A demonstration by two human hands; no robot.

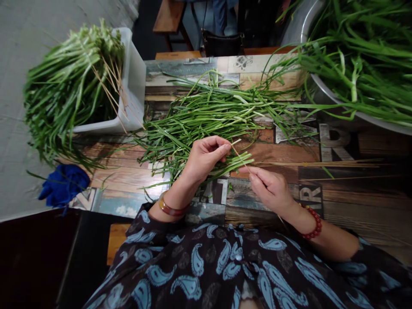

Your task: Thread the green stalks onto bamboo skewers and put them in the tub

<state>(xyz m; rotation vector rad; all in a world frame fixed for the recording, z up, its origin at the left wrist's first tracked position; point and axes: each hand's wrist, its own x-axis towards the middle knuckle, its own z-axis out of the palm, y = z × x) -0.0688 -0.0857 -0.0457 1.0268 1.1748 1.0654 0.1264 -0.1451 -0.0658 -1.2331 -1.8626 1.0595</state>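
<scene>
Between the white plastic bin (pixel 133 86) at left and the metal basin (pixel 334 96) at right, loose garlic chives (pixel 212 111) cover the table's middle, leaving bare planks (pixel 360 201) at lower right. The left hand (pixel 206 156) pinches a skewer (pixel 240 155), thumb on forefinger, beside white chive stems (pixel 238 161); the right hand's (pixel 270 189) fingertips close on its lower part. The tabletop print reads "R".

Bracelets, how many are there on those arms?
2: a smooth reddish-brown band on the left wrist and a red beaded one on the right wrist. The sleeves might hide more.
</scene>
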